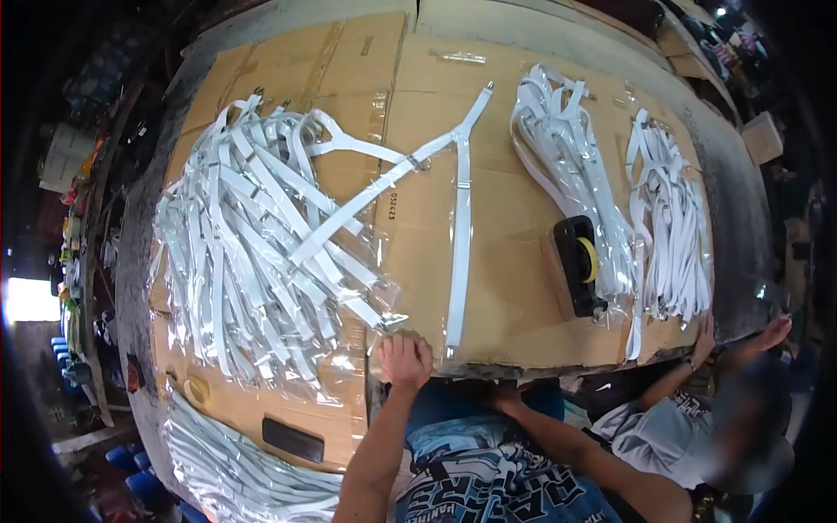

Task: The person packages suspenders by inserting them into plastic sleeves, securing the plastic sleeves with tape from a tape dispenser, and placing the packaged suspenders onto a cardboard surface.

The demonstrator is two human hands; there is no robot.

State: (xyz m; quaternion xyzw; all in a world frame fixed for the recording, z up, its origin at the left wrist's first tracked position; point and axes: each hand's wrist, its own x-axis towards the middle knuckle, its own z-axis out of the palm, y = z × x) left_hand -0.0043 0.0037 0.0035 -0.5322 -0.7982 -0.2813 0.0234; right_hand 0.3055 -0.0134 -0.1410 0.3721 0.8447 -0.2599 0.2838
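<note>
at near edge of cardboard (523, 288), left hand (404, 361) curled, grip unclear, y-shaped strap (461, 227) just right, long axis pointing away.

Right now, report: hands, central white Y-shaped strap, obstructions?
Left hand curled, brown cardboard edge; right hand low, partly hidden. Strap overlaps white strap pile. Black tape dispenser sits clear.

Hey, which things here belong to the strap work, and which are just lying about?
Likely part of the job:
heap of white straps
single Y-shaped strap
two strap bundles at right
tape dispenser
cardboard underneath

Probably just lying about:
black phone-like slab
pale box at far right
</note>
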